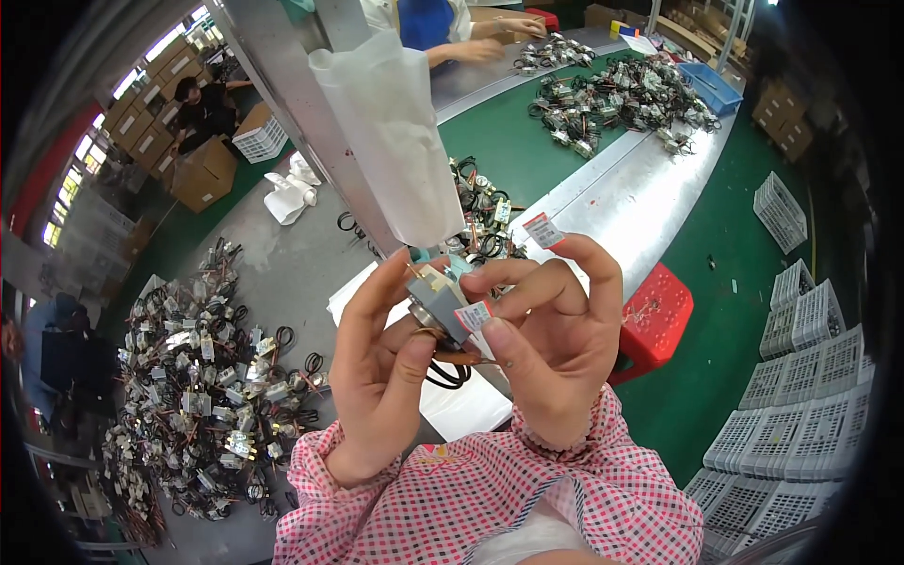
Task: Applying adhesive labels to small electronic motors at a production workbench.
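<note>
In front of my chest, my left hand [384,377] grips a small thermostat [441,299] with a grey boxy body, a metal fitting and a thin copper-coloured tube. A loop of black tubing hangs below it. With the thumb of my right hand [556,339] I press a red-and-white label [474,316] against the side of the body. Other fingers of that hand curl behind the part, and their contact is partly hidden. A second red-and-white label [543,231] clings to a raised fingertip of the same hand. White paper [461,405] lies on the table beneath.
A big pile of similar parts [207,386] covers the table at left; more heaps [621,99] lie far right near a blue bin [711,88]. A metal post with a white plastic bag [391,132] rises ahead. A red stool [657,315] stands right. Co-worker's hands [480,49] work opposite.
</note>
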Tool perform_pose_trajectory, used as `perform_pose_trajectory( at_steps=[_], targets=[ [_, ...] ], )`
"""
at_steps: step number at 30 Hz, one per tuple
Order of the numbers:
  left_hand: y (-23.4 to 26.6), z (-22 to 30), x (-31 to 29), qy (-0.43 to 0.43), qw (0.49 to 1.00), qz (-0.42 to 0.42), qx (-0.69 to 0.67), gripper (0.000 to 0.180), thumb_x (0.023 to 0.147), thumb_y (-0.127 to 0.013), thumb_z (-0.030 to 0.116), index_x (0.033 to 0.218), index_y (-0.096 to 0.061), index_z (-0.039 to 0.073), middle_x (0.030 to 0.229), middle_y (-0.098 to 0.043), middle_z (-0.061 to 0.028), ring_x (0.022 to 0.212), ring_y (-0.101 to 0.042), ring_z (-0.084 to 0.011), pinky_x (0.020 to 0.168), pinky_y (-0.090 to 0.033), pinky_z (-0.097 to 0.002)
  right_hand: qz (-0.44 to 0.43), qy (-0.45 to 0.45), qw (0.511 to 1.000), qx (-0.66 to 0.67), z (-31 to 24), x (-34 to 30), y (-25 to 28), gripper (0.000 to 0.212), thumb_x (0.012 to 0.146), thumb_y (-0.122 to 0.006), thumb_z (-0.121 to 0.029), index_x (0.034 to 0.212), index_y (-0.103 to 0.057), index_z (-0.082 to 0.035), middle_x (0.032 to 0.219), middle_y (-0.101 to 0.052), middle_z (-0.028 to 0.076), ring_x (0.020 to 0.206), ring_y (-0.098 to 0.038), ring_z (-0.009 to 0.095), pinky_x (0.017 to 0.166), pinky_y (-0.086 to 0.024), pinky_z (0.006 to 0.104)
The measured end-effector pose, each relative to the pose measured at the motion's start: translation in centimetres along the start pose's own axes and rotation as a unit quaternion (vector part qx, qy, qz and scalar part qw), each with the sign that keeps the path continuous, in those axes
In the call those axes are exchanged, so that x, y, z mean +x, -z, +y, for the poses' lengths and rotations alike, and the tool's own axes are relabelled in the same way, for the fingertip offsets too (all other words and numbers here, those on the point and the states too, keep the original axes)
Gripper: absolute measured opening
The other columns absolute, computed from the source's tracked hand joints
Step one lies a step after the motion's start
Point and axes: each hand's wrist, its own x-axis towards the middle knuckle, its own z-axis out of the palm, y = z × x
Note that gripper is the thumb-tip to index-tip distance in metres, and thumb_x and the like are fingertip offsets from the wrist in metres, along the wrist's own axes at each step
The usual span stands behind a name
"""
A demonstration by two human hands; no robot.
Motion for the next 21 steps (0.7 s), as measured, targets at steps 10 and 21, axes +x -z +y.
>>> perform_pose_trajectory(
  at_steps=[10,21],
  targets=[
    [-0.5,-0.4,0.7,0.015,1.000,-0.012,0.006,0.045,0.091,-0.041,0.002,0.132,-0.024,-0.006,0.127,-0.039,-0.0179,0.106,-0.052,-0.0264,0.082,-0.051,-0.0327,-0.046,0.014,0.999,-0.002,0.6,0.6,1.1,0.056,0.077,-0.056,0.013,0.123,-0.024,0.002,0.092,-0.055,0.011,0.105,-0.053,0.027,0.087,-0.048,0.0362],
    [-1.3,-0.7,-0.4,0.052,0.998,-0.006,-0.038,0.045,0.089,-0.042,0.000,0.131,-0.025,-0.007,0.129,-0.037,-0.0185,0.109,-0.051,-0.0275,0.088,-0.046,-0.0338,-0.024,0.023,0.999,0.016,-0.1,0.0,1.7,0.054,0.077,-0.054,0.014,0.122,-0.025,0.003,0.091,-0.055,0.012,0.108,-0.051,0.031,0.090,-0.045,0.0384]
  ],
)
